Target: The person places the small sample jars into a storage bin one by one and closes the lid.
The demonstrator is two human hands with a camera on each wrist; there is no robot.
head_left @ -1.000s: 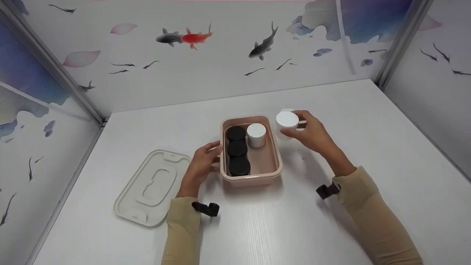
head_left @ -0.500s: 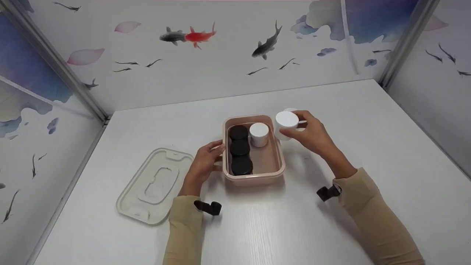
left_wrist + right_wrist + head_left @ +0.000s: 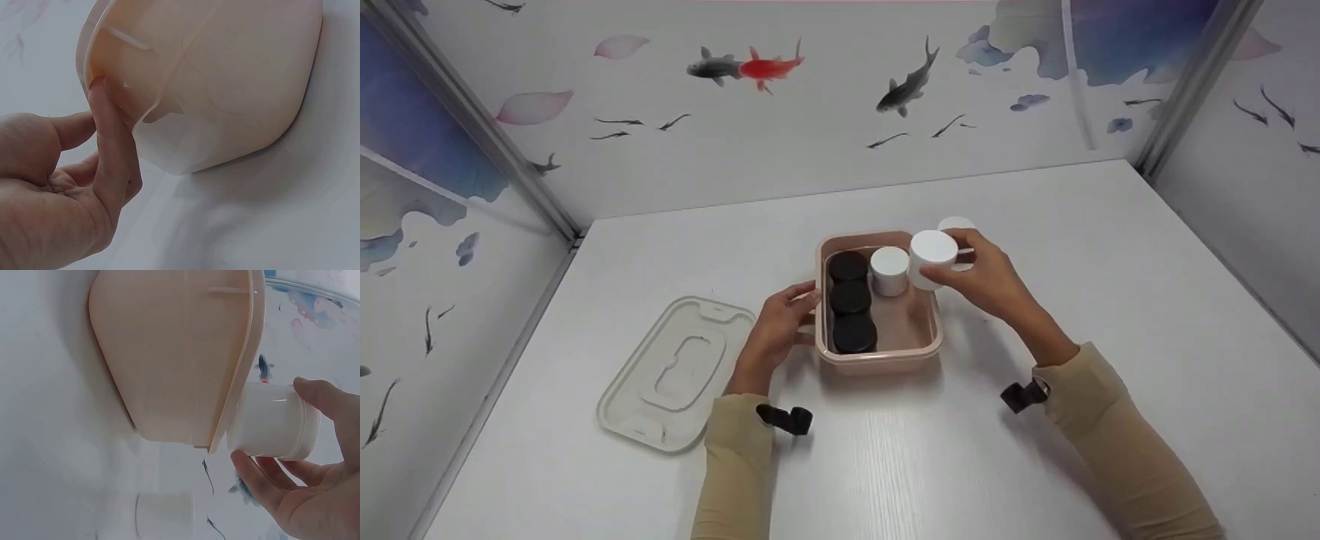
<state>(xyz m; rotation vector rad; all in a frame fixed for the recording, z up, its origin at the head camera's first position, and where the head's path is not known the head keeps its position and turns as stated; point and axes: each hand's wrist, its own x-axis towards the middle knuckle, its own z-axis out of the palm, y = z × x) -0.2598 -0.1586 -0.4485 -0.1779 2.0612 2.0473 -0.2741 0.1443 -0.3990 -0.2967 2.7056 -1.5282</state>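
Your right hand point(image 3: 986, 274) pinches a white jar point(image 3: 932, 261) above the right rim of the pink box point(image 3: 877, 357); lowering early could snag there or knock the standing jar point(image 3: 889, 274), your left hand point(image 3: 772, 330) just touching the box's left side with relaxed fingers.

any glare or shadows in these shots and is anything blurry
Head view: pale sheen on the table, soft shadow by the box; left wrist view: dim, the pink print at upper left blurred; right wrist view: also dim, with a small highlight on the held white jar.
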